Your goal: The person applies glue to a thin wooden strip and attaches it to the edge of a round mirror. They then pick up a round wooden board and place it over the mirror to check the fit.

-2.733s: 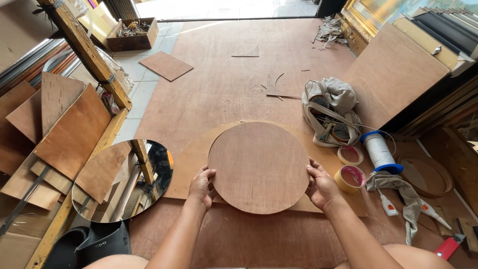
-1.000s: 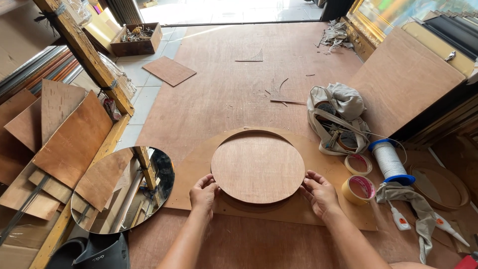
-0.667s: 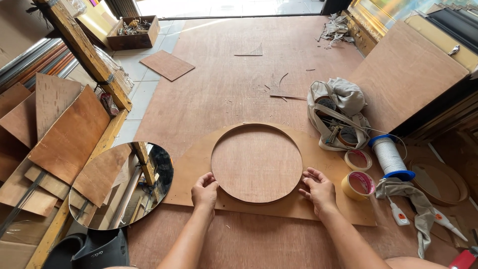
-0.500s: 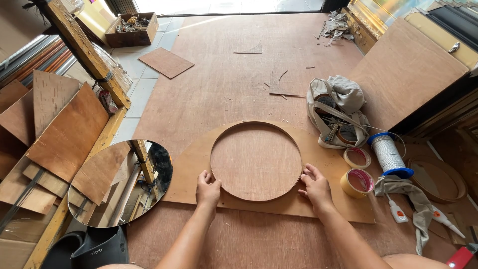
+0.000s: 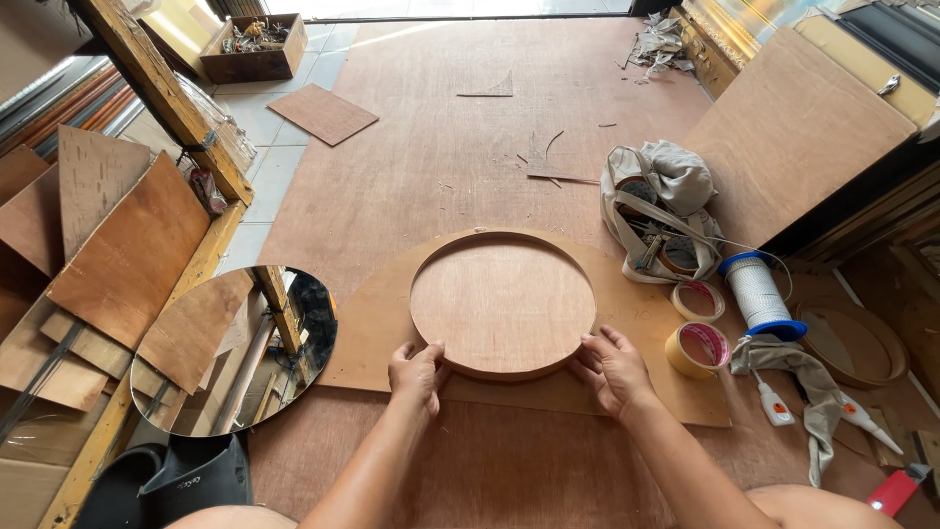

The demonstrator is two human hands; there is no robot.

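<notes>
A round plywood disc (image 5: 501, 304) lies flat on a wider plywood sheet (image 5: 646, 318) on the floor, ringed by a thin raised wooden rim (image 5: 460, 238). My left hand (image 5: 416, 373) grips the near left edge of the disc and rim. On the near right edge rests my right hand (image 5: 612, 366), fingers spread along the rim.
A round mirror (image 5: 235, 348) lies at the left beside stacked plywood offcuts (image 5: 127, 260). Two tape rolls (image 5: 697, 348), a spool of white cord (image 5: 758, 294), a cloth bag (image 5: 656, 206) and rags sit at the right. A large board (image 5: 798, 132) leans behind them.
The disc was tilted up toward me earlier; it has been lowered flat into the rim, and both hands have shifted to its near edge.
</notes>
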